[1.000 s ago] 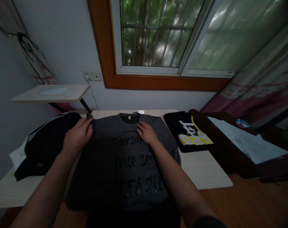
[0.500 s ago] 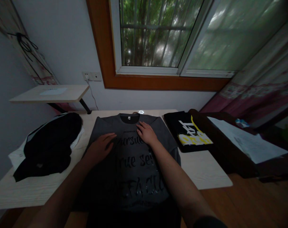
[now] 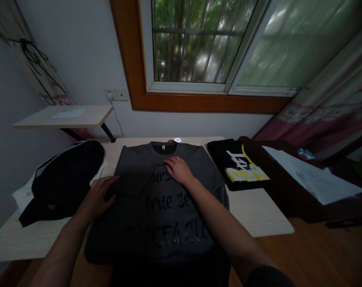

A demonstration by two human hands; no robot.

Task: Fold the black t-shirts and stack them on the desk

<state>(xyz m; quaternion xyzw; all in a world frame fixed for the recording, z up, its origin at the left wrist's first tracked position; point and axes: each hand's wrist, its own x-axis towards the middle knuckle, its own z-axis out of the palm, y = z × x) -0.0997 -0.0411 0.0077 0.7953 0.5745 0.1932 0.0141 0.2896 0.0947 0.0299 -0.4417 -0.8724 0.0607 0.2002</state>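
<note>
A dark grey T-shirt [image 3: 169,217] with glossy black lettering lies front up on the pale table, its neckline towards the window. On its left side a darker flap of cloth, seemingly the sleeve, lies turned inward over part of the top line of print. My left hand [image 3: 100,196] is at the shirt's left edge, fingertips on the cloth, thumb spread away from the fingers. Below the collar, my right hand [image 3: 180,170] has its fingers bent together at the flap's tip, seeming to pinch the fabric. The shirt's lower part fades into shadow near my body.
A heaped black garment [image 3: 67,181] lies on white cloth at the left, by a small raised shelf [image 3: 92,117]. A folded black T-shirt [image 3: 236,165] with white and yellow print is at the right. Beyond it, papers [image 3: 306,173] rest on a dark brown surface.
My left hand has moved left and slightly down to the shirt's edge. A flap of the left side now covers some print. My right hand has shifted slightly left and down.
</note>
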